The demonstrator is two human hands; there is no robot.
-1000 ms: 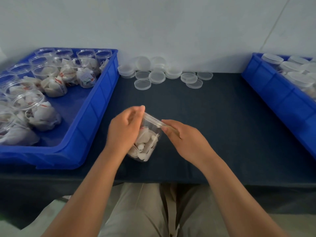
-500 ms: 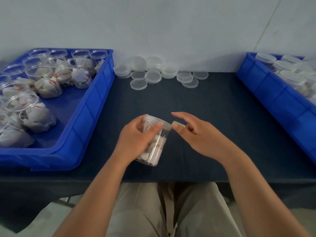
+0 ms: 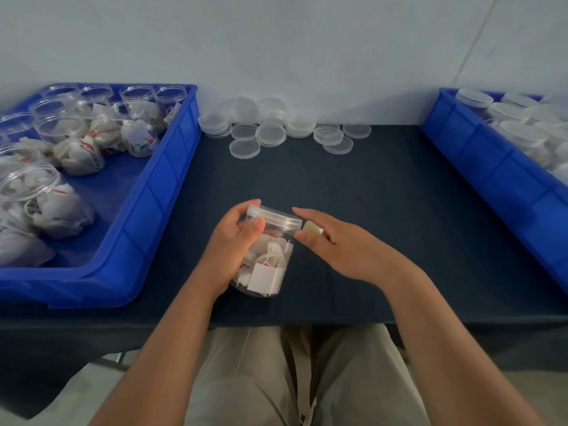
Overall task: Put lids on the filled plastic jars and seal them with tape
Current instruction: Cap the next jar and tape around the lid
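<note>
**One jar in hand, lid already on**

Left hand [image 3: 236, 241] grips a clear jar [image 3: 270, 284] stuffed with white packets [image 3: 266, 276], tilted a bit over the dark surface [image 3: 368, 195] near its front edge. The lid [image 3: 276, 215] is on. Right hand [image 3: 338, 244] is just beside the lid, fingers mostly straight, with a small bit of tape [image 3: 313, 230] at them. Can't tell if it's pinched or just stuck on. Loose lids [image 3: 270, 130] sit by the wall.

No legible text, brand, number or sign appears in the head view. The white paper tag [image 3: 265, 279] inside the jar [image 3: 278, 252] at lower centre of the frame shows a blank face. The red-printed tags [image 3: 88, 144] on the pouches in the blue bin [image 3: 159, 192] at left are too blurred to read.
</note>
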